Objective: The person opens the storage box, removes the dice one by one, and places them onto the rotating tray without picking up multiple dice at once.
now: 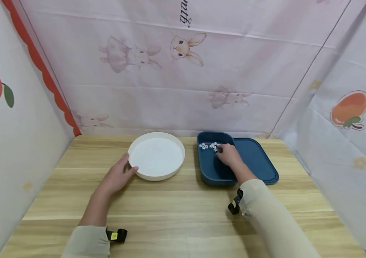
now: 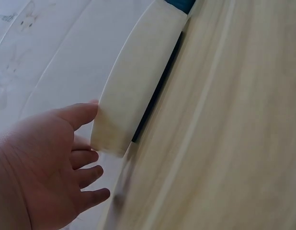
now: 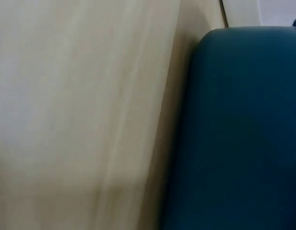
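Observation:
A round white tray (image 1: 156, 156) with a low rim stands on the table. My left hand (image 1: 118, 175) rests against the tray's left side, thumb and fingers spread along the outer wall; in the left wrist view, the fingers of the left hand (image 2: 52, 163) look loosely extended beside the wall. To the right is a dark blue rectangular box (image 1: 213, 170) holding several small white dice (image 1: 203, 146) near its far end. My right hand (image 1: 230, 157) reaches into the box, fingertips at the dice. Whether it pinches one is hidden. The right wrist view shows only the blue box's outside (image 3: 244, 129) and table.
A dark blue lid (image 1: 255, 161) lies flat right of the box, partly behind the right forearm. The wooden table (image 1: 176, 215) meets a printed cloth wall (image 1: 157, 104) at the back, with more cloth at both sides.

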`<move>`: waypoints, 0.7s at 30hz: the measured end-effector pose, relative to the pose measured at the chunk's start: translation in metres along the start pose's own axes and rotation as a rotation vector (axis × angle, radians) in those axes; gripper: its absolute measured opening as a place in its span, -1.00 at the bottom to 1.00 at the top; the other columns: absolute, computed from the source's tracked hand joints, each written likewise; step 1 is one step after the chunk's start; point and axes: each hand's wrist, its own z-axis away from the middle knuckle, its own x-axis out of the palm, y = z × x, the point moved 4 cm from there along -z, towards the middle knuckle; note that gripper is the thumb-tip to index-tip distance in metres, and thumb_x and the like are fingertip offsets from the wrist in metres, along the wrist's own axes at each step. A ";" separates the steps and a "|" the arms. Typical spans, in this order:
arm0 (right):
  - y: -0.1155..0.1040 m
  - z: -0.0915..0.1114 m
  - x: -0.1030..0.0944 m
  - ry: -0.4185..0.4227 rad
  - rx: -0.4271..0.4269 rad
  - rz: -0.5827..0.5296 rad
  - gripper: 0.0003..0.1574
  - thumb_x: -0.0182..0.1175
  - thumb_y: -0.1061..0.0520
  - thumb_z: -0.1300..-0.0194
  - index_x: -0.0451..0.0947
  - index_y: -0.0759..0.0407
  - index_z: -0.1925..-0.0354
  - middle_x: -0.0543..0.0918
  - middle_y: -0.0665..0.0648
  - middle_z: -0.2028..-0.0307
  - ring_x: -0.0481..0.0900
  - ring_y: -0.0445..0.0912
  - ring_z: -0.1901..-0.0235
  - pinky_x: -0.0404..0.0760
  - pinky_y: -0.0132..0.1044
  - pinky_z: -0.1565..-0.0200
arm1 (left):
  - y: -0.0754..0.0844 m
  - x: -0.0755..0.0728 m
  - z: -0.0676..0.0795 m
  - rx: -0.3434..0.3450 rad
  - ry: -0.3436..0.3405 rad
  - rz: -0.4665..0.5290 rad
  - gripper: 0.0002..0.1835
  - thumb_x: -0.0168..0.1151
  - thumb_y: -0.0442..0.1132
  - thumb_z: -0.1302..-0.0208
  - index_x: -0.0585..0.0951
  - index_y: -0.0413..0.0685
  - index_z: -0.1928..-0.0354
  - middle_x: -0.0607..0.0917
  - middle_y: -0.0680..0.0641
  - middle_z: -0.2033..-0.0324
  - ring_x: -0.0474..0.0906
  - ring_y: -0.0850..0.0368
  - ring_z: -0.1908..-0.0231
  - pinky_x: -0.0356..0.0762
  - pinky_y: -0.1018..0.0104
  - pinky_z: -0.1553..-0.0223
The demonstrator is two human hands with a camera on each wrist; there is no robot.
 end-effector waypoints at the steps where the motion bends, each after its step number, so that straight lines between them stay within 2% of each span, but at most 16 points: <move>1: 0.001 -0.002 0.001 -0.008 0.014 0.014 -0.54 0.14 0.09 -0.31 0.51 0.23 -0.13 0.63 0.26 0.02 0.59 0.05 0.14 0.58 -0.03 0.09 | 0.000 0.002 0.000 -0.001 0.004 0.003 -0.09 -0.01 0.22 -0.32 -0.09 -0.16 -0.47 -0.08 -0.21 -0.46 -0.16 -0.17 -0.44 -0.10 -0.16 -0.39; 3: 0.004 -0.006 0.002 -0.016 0.043 0.039 -0.59 0.13 0.06 -0.31 0.55 0.22 -0.07 0.64 0.25 0.06 0.58 0.03 0.22 0.58 -0.07 0.16 | 0.000 0.004 0.000 -0.008 0.019 0.003 -0.09 -0.01 0.24 -0.30 -0.06 -0.15 -0.47 -0.05 -0.18 -0.46 -0.13 -0.15 -0.44 -0.08 -0.14 -0.39; 9: 0.007 -0.014 0.005 -0.022 0.068 0.084 -0.53 0.13 -0.07 -0.31 0.55 0.16 -0.08 0.61 0.23 -0.01 0.58 0.05 0.16 0.57 -0.04 0.12 | -0.002 0.007 -0.001 0.007 0.063 0.008 -0.11 0.00 0.26 -0.29 0.00 -0.10 -0.46 0.01 -0.14 -0.46 -0.08 -0.13 -0.44 -0.02 -0.13 -0.39; 10: 0.006 -0.015 0.005 -0.024 0.061 0.091 -0.53 0.14 -0.08 -0.31 0.55 0.15 -0.07 0.60 0.23 -0.04 0.58 0.05 0.12 0.56 -0.01 0.09 | -0.002 0.007 -0.002 0.015 0.070 0.007 -0.11 0.00 0.27 -0.29 0.01 -0.10 -0.46 0.01 -0.14 -0.46 -0.08 -0.12 -0.44 -0.01 -0.13 -0.38; 15: 0.003 -0.017 0.010 -0.042 0.000 0.098 -0.69 0.20 -0.04 -0.27 0.61 0.12 0.13 0.66 0.15 0.15 0.59 0.00 0.22 0.58 -0.06 0.14 | -0.005 0.006 -0.002 0.044 0.092 -0.007 -0.12 0.01 0.26 -0.28 0.03 -0.09 -0.46 -0.01 -0.10 -0.47 -0.09 -0.11 -0.44 0.01 -0.16 -0.37; 21: -0.002 -0.019 0.014 -0.092 -0.055 0.047 -0.72 0.23 0.05 -0.24 0.64 0.16 0.13 0.68 0.13 0.21 0.59 -0.06 0.25 0.59 -0.13 0.16 | -0.009 0.005 -0.001 0.056 0.098 -0.032 -0.14 0.00 0.25 -0.30 0.04 -0.10 -0.46 -0.04 -0.07 -0.48 -0.08 -0.12 -0.44 0.01 -0.18 -0.36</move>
